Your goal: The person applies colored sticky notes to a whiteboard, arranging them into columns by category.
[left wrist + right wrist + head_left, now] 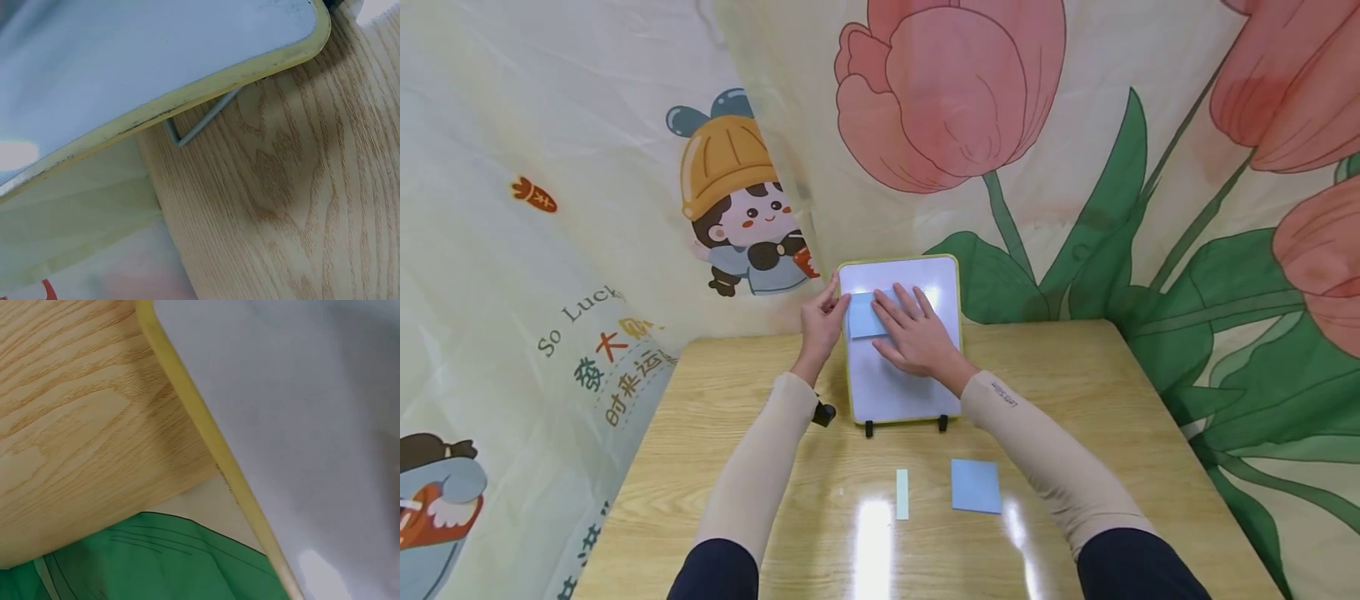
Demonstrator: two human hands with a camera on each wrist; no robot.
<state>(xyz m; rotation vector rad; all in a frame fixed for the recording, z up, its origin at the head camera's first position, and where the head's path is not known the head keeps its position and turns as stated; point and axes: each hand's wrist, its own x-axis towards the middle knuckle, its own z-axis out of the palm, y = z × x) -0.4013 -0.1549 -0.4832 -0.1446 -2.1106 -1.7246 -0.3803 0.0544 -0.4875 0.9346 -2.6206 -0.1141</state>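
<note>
A small whiteboard [901, 392] with a yellow frame stands on the table, leaning back on black feet. On its upper left part lies a blue sticky note [862, 321]. My right hand [917, 337] rests flat on the board with its fingers spread, covering the note's right side. My left hand [822, 323] grips the board's left edge, with the thumb on the front near the note. Neither hand shows in the wrist views. There the whiteboard's yellow frame [187, 94] and its white surface [281, 425] appear close up.
Nearer me on the wooden table [737, 367] lie a pale green paper strip [902, 494] and a blue sticky note pad [976, 486]. A small black object [824, 414] sits beside my left wrist. Behind the board hangs a printed cloth [805, 83]. A wire leg [206, 119] props the board.
</note>
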